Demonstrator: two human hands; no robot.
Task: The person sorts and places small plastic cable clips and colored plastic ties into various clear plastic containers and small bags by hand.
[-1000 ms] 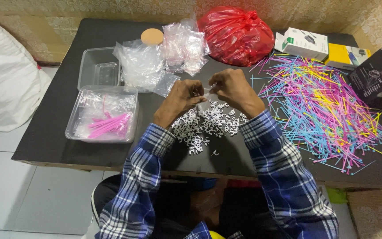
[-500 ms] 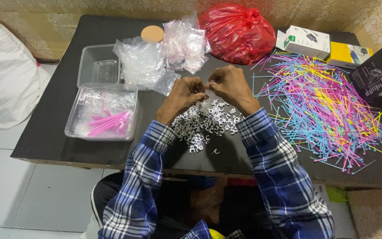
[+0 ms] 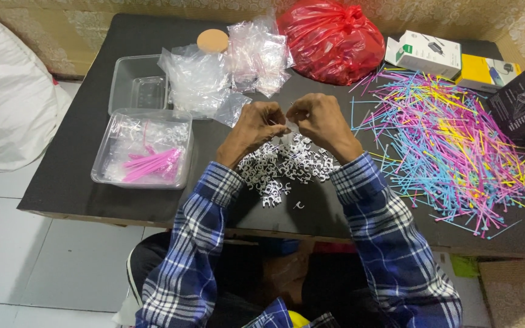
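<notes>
Both hands are hovering together over a pile of small white clips (image 3: 287,167) on the black table (image 3: 68,182). The left hand (image 3: 257,123) and right hand (image 3: 318,119) are pinching something tiny between them, too small to make out. A big spread of colourful thin sticks (image 3: 457,146) is lying off to the right. A clear tray (image 3: 144,149) is holding pink sticks on the left, with clear plastic bags (image 3: 199,79) and a red bag (image 3: 332,39) sitting further back.
</notes>
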